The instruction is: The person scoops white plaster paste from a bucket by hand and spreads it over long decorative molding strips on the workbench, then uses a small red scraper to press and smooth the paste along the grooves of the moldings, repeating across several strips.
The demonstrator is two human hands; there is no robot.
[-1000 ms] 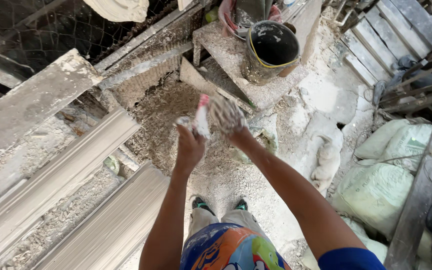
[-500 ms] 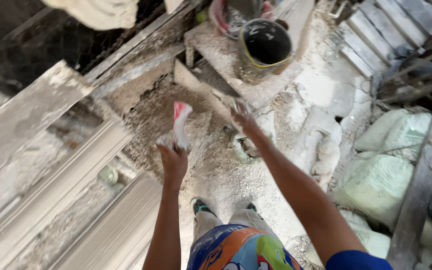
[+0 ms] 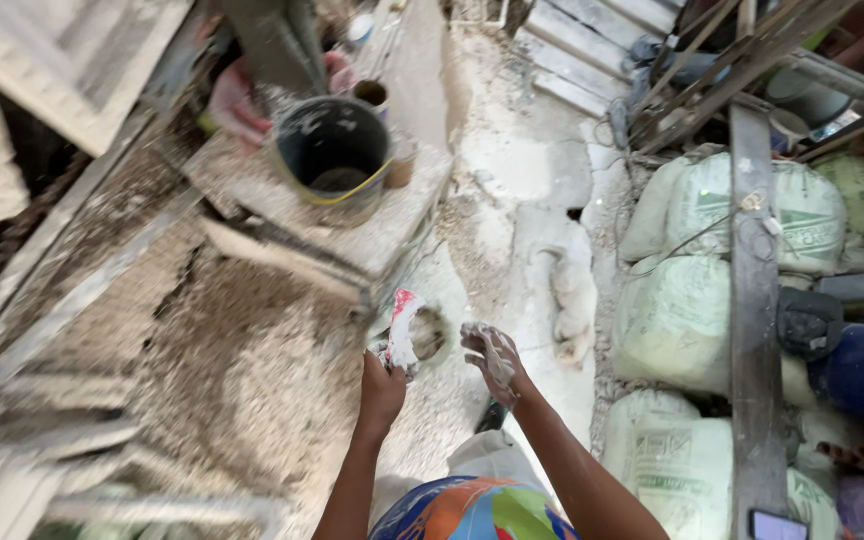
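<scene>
plaster coats both hands. left hand [image 3: 382, 385] has its grip pinched on a crumpled white-and-red rag [image 3: 399, 330], held over the dusty floor [image 3: 252, 380]. right hand [image 3: 492, 357], just beside it, is spread and holds nothing. black bucket [image 3: 332, 155] behind; picture blurred.

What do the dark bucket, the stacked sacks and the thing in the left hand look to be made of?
Bucket: likely plastic, black with a yellow rim, dusty. Sacks: probably woven plastic, pale green, creased and bulging. The left hand grips a rag: seemingly soft cloth, white and red, crumpled.
</scene>
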